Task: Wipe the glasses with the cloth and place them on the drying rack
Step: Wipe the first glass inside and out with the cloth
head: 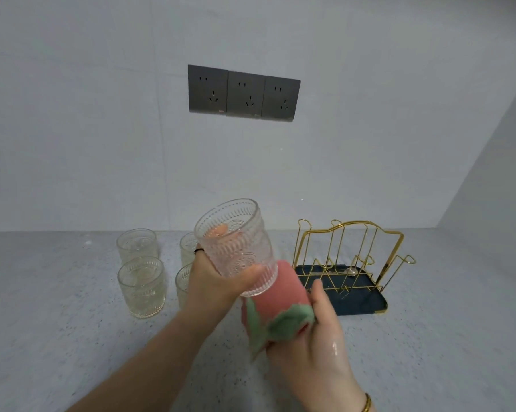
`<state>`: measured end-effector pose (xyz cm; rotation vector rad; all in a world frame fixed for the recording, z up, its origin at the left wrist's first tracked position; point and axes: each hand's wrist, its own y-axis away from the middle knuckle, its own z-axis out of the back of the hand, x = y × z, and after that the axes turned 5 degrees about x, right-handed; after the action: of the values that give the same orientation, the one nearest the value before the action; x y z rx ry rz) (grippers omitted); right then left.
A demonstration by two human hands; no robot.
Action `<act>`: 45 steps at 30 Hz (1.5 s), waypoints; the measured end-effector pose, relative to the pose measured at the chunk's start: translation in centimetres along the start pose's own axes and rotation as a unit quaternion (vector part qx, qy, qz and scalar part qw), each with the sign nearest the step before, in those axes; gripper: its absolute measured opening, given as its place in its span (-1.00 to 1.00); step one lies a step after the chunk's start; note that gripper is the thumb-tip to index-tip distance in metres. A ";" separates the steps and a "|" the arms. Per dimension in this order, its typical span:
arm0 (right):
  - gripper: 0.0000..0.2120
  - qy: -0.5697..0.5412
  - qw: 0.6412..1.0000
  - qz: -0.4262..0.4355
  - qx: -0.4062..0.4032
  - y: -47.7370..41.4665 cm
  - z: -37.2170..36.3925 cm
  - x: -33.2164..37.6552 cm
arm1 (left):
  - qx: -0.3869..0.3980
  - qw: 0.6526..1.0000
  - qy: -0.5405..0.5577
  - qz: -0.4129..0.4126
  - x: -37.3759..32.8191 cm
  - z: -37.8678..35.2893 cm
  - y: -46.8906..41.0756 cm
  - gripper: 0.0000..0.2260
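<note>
My left hand (218,281) grips a clear embossed glass (236,245), tilted with its mouth up and to the left, above the counter. My right hand (319,331) holds a pink cloth with green edges (280,298) pressed against the glass's base. Several more embossed glasses (140,286) stand on the counter to the left, two of them partly hidden behind my left hand. The gold wire drying rack (348,254) on a dark tray (366,304) stands to the right, with no glass on it.
The speckled grey counter (72,337) meets a white wall with three dark sockets (244,93). A side wall closes the right end behind the rack.
</note>
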<state>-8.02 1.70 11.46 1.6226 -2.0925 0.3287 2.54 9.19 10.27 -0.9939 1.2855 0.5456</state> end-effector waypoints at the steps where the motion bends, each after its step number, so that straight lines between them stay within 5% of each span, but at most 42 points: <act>1: -0.46 0.012 1.000 0.015 0.010 -0.2 -0.1 0.5 | 0.005 1.000 -0.001 -0.009 -0.2 -0.2 0.3 -0.29; 4: -0.36 0.010 0.999 0.035 0.012 -0.9 -0.2 1.3 | 0.022 0.999 -0.020 -0.025 -0.8 -1.6 1.6 -0.52; 12: -0.45 0.058 0.997 -0.045 0.012 -0.1 1.0 -0.7 | -0.011 1.000 -0.023 0.007 -0.4 -0.8 -0.4 -0.39; 22: -0.45 0.088 0.995 0.041 -0.023 -1.2 1.6 1.6 | 0.048 0.997 -0.065 0.006 -0.6 -1.7 2.7 -0.39; 25: -0.44 0.196 0.972 0.114 -0.067 -1.3 0.8 4.1 | 0.053 0.993 -0.102 0.032 -1.0 -1.6 2.9 -0.48; 28: -0.29 0.398 0.903 0.147 -0.072 -0.9 -1.6 6.0 | 0.081 0.987 -0.128 0.044 -0.8 -1.5 3.3 -0.43; 31: -0.44 0.613 0.782 0.113 0.007 -0.9 -3.1 6.2 | 0.109 0.984 -0.133 0.038 -0.5 -1.5 3.3 -0.39; 36: -0.37 0.783 0.596 -0.039 0.176 -0.9 -4.2 7.4 | 0.111 0.982 -0.147 0.047 -0.4 -1.0 3.3 -0.24; 37: -0.37 0.788 0.585 -0.056 0.185 -0.9 -4.4 7.9 | 0.115 0.982 -0.143 0.043 -0.2 -0.9 3.4 -0.27; 41: -0.56 0.734 0.659 -0.032 0.161 -1.3 -4.5 8.5 | 0.140 0.982 -0.120 0.024 -0.2 -0.3 3.1 -0.31; 43: -0.64 0.793 0.591 0.060 0.140 -2.0 -4.2 8.3 | 0.142 0.983 -0.116 0.018 -0.3 -0.2 2.9 -0.31; 45: -0.63 0.862 0.472 0.126 0.132 -2.6 -3.9 7.5 | 0.146 0.981 -0.125 0.013 0.0 -0.3 2.7 -0.30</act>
<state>-6.13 -3.56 18.38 0.2486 -0.4874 1.5671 0.13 10.27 9.50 -0.6441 1.1149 0.4690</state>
